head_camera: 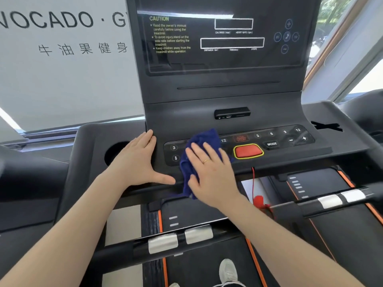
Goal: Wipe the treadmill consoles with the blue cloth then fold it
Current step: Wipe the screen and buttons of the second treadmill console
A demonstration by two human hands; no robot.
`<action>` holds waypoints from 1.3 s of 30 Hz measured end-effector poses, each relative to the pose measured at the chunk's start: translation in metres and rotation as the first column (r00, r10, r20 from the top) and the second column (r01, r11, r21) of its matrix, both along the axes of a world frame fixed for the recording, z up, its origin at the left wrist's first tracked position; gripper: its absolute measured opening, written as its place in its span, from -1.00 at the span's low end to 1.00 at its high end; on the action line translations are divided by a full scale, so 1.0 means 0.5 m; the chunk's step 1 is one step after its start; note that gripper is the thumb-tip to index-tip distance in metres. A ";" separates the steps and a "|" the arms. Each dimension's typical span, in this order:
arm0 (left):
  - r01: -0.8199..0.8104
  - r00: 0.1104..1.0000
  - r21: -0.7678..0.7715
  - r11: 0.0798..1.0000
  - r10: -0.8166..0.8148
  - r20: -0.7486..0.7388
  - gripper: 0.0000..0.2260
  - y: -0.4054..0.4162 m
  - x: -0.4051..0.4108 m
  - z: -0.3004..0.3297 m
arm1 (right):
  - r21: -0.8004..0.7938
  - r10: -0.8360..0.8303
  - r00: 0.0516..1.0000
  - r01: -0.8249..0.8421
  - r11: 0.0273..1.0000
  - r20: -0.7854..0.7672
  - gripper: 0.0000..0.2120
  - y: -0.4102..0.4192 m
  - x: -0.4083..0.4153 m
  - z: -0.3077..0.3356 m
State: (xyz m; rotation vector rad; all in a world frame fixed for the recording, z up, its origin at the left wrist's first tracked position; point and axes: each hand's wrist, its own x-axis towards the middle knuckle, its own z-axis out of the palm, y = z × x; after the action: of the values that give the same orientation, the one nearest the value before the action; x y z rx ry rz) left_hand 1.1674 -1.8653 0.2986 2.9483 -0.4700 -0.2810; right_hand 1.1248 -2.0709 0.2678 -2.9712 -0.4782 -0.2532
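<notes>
Cloth (pixel 202 139): lying bunched on the console (pixel 228 100) button panel, left of the red button (pixel 247 151).
Right hand (pixel 209 172): you are pressing the cloth down, fingers straight and spread.
Left hand (pixel 137 162): you are resting it flat beside the panel, fingers straight, holding nothing.

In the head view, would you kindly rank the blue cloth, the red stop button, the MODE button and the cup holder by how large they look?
Largest to smallest:
1. blue cloth, partly hidden under the right hand
2. cup holder, partly hidden by the left hand
3. red stop button
4. MODE button
</notes>
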 end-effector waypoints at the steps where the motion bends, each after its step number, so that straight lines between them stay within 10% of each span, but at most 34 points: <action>1: -0.008 1.000 0.036 0.999 0.008 -0.001 0.37 -0.007 0.003 0.008 | 0.007 0.029 1.000 -0.028 1.000 -0.010 -0.38 -0.003 0.005 0.004; 14: -0.011 0.997 0.008 1.000 0.010 0.070 0.24 -0.162 0.038 0.033 | -0.122 0.158 0.971 -0.181 0.976 -0.181 -0.43 -0.162 0.170 0.064; 24: 0.094 0.993 0.021 0.995 -0.095 0.067 0.40 -0.306 0.083 0.024 | 0.048 -0.183 0.978 0.188 0.981 -0.101 -0.27 -0.435 0.151 0.036; 33: 0.018 0.999 0.020 1.000 -0.019 0.030 0.26 -0.359 0.066 0.024 | 0.043 0.275 0.961 -0.273 0.961 -0.036 -0.35 -0.378 0.131 0.027; 39: -0.068 0.997 -0.002 0.998 0.068 0.045 0.26 -0.389 0.062 0.015 | 0.096 0.116 0.986 -0.105 0.990 -0.117 -0.34 -0.439 0.225 0.038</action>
State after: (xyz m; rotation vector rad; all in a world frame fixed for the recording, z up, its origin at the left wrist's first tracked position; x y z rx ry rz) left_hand 1.1983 -2.0598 0.3060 2.9687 -0.3743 -0.2067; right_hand 1.2371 -2.2903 0.2869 -2.8399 -0.5978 -0.0780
